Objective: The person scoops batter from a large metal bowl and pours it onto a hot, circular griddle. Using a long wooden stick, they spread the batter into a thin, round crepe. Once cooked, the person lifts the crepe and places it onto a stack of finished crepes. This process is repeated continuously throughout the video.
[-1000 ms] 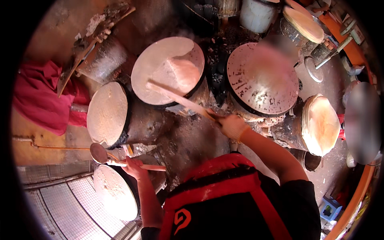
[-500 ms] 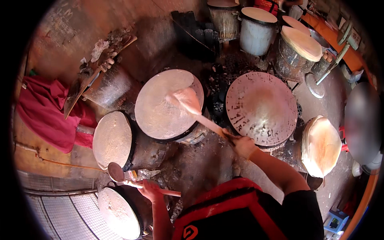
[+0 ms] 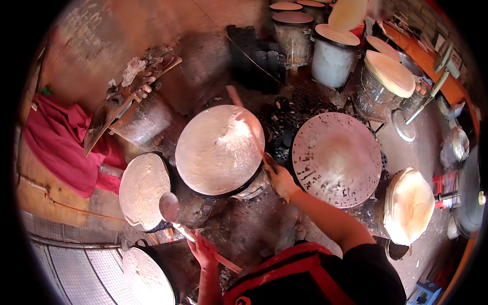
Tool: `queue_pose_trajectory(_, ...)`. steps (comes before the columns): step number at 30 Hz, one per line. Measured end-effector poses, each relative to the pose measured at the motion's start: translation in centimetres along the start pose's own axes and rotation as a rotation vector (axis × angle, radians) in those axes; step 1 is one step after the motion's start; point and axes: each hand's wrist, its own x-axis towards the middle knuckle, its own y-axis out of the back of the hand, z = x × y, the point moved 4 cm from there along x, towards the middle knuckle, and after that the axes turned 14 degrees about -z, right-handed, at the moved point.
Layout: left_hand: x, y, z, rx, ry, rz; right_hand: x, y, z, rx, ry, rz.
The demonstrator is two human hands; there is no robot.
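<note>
My right hand [image 3: 279, 179] grips a long wooden stick [image 3: 245, 122] that lies across the middle round griddle [image 3: 219, 150], which is covered by a thin pale flatbread. My left hand [image 3: 203, 249] holds a wooden-handled ladle [image 3: 170, 207] whose round bowl hovers between the middle griddle and the left griddle [image 3: 144, 190], which also carries pale batter. To the right sits a third domed griddle [image 3: 336, 158], bare and speckled.
A stack of cooked flatbreads [image 3: 409, 205] rests at the right. A red cloth [image 3: 61, 146] hangs at the left. Metal drums and a white bucket [image 3: 333, 55] stand at the back, with more flatbreads [image 3: 390, 72] on one. A batter-filled pot [image 3: 148, 277] sits lower left.
The stick has swung up and to the left across the middle griddle, and the folded piece it lifted is gone, the flatbread now lying flat. The ladle hand stayed near the lower left.
</note>
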Motion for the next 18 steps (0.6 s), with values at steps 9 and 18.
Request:
queue_pose_trajectory(9,4.1,-5.9,2.0,0.153,0.236,-0.124,-1.0,0.4,1.2,-0.309,-0.134,-0.049)
queue_pose_trajectory(18,12.3,-7.8,3.5,-0.872,0.894,-0.467,-4.3,3.6,-0.8,-0.341,-0.047,-0.42)
